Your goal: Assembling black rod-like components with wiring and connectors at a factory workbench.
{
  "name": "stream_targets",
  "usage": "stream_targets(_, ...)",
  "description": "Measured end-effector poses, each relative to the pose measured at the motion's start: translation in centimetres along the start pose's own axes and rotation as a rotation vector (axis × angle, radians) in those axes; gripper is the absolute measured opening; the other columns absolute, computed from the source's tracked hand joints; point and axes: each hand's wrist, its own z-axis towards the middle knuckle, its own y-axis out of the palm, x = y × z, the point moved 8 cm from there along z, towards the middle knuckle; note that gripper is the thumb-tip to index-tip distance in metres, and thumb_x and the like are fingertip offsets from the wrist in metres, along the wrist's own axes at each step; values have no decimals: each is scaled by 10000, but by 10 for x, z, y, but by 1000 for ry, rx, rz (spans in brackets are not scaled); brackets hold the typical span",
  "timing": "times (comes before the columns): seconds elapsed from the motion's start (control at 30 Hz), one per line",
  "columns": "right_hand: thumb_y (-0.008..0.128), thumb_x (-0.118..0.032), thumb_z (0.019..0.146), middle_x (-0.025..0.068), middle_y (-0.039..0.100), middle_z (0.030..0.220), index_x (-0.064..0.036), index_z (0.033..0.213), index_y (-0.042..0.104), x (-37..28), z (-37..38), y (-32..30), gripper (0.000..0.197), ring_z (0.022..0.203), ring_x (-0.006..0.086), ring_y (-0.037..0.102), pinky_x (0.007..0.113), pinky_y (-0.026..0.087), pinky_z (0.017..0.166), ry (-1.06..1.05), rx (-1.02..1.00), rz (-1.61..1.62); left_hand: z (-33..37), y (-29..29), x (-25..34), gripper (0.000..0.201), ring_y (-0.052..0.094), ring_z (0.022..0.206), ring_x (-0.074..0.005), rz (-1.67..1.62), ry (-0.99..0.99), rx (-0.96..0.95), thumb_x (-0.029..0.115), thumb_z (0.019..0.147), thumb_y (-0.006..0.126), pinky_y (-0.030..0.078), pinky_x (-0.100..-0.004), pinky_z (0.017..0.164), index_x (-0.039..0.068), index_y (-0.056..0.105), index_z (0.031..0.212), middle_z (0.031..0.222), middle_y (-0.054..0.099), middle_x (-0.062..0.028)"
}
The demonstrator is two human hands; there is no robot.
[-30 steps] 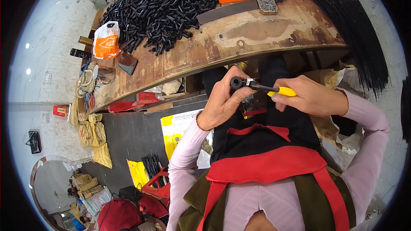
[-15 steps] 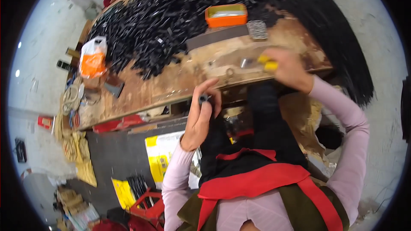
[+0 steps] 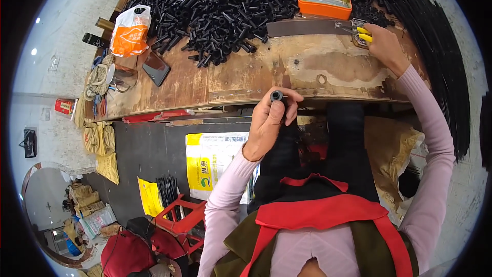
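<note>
My left hand point(image 3: 262, 129), held in front of the table's near edge, is closed round a short black plastic tube point(image 3: 276, 96) whose open round end faces up. Over the table's far right, my right hand point(image 3: 388, 50) grips yellow-handled pliers point(image 3: 364, 34). Their metal jaws reach to the left, over the end of a flat dark grey strip point(image 3: 302, 28). Just under the pliers lies a small metal tray point(image 3: 357, 22), partly hidden by them and by the hand; what it holds is too small to tell.
A big heap of black tubular parts point(image 3: 220, 15) covers the back of the wooden table point(image 3: 236, 79). An orange tin point(image 3: 324, 10) stands behind the strip. Long black rods point(image 3: 435, 46) lie at right; a plastic bag point(image 3: 130, 33) and a phone point(image 3: 156, 68) are at left.
My right hand has moved the pliers away from the table's near edge to the tray. The left hand still holds the tube. The whole view has shifted.
</note>
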Motion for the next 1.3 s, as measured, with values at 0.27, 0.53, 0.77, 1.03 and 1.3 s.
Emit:
stream_targets(0.27,634,-243,857,174,644,788,-20,969,640,13,12,-5,250,732,300,631,392,468,674,0,48,352,-13,24,17,690,377,681,-105,20,44,-69,525,991,444,313,-245,613,-101,461,1280,770,429,-28)
stream_targets(0.53,626,-208,896,24,584,750,-67,870,578,35,-5,21,151,656,106,535,255,437,583,479,-328,1587,-42,47,15,590,398,706,-110,19,25,-141,463,1022,420,341,-255,652,-80,496,1241,783,458,-41)
stream_targets(0.77,619,-151,933,27,603,866,-78,978,589,-68,-68,-28,91,714,95,562,237,496,645,461,-407,1967,-48,70,15,519,397,728,-95,91,-5,-216,419,1053,359,346,-235,683,-34,534,1236,787,438,-5)
stream_targets(1.03,634,-152,925,38,607,853,-59,1027,583,-117,-128,-57,148,753,137,601,286,507,688,310,-334,1894,-44,75,11,583,407,712,-100,88,14,-136,485,1017,431,338,-229,652,-41,494,1257,774,450,-22)
stream_targets(1.3,650,6,881,94,654,885,-10,995,584,-142,-174,-87,133,793,199,679,301,542,707,75,-125,1577,-38,99,23,447,362,685,-74,126,39,-127,342,1060,379,314,-217,628,6,483,1335,749,430,10)
